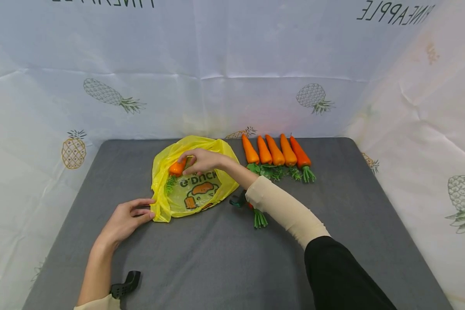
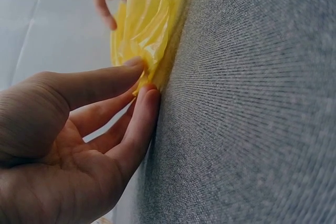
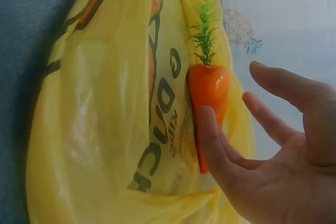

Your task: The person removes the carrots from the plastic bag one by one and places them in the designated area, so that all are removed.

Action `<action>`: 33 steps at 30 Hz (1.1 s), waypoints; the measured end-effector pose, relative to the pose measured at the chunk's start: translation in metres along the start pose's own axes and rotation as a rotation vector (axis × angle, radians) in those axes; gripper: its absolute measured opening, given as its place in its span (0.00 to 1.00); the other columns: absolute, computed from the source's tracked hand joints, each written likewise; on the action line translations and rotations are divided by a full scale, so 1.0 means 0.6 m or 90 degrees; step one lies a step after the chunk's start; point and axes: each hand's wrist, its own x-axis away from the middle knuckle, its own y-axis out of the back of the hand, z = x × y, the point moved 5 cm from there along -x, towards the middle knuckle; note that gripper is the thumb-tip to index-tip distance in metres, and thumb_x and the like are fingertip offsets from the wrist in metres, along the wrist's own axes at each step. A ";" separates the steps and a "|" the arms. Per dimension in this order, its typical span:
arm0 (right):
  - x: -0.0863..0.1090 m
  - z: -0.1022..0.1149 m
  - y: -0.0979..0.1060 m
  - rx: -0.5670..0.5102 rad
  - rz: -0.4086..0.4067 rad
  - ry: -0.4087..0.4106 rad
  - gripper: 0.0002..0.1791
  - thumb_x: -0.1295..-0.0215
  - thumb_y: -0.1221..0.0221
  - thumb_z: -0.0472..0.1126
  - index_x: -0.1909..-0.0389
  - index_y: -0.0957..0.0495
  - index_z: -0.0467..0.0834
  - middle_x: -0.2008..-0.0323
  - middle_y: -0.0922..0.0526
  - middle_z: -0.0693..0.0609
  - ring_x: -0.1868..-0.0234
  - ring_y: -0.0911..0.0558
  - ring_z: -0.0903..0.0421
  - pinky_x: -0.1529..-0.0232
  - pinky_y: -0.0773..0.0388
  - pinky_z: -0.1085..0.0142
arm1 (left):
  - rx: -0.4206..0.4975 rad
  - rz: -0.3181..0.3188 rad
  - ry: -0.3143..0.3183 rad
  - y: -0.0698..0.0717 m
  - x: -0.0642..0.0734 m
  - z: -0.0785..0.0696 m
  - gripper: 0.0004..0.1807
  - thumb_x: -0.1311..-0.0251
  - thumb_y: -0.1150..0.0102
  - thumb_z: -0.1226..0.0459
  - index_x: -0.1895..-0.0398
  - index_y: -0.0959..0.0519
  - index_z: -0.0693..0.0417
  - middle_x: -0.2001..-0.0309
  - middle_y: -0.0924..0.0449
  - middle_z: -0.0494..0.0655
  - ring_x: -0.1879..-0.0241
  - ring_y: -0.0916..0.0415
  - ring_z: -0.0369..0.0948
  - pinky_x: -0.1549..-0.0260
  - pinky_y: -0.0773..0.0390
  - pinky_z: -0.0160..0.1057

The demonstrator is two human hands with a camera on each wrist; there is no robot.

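A yellow plastic bag (image 1: pixel 160 193) with dark print lies spread on the table, its mouth facing up. Inside it, near the left side, is an orange carrot (image 3: pixel 209 90) with feathery green leaves, which looks artificial. My right hand (image 1: pixel 202 161) is over the bag at this carrot. In the right wrist view its fingers are spread, with a fingertip in front of the carrot and the thumb apart from it. At the bag's lower left edge, my left hand (image 1: pixel 125 220) pinches the yellow plastic between thumb and fingers (image 2: pixel 144 108).
Several carrots (image 1: pixel 274 150) with green tops lie in a row at the back of the grey table (image 1: pixel 201 267). Under my right forearm lies another vegetable with green stems (image 1: pixel 260 218), mostly hidden. White pineapple-print cloth (image 1: pixel 224 51) hangs behind and at both sides.
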 end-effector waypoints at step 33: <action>-0.034 -0.009 -0.024 0.031 -0.021 -0.023 0.21 0.34 0.40 0.42 0.40 0.27 0.46 0.49 0.26 0.48 0.59 0.22 0.47 0.60 0.18 0.56 | 0.001 0.002 -0.016 0.001 0.003 0.001 0.27 0.37 0.39 0.53 0.36 0.28 0.49 0.46 0.18 0.54 0.56 0.20 0.29 0.62 0.22 0.30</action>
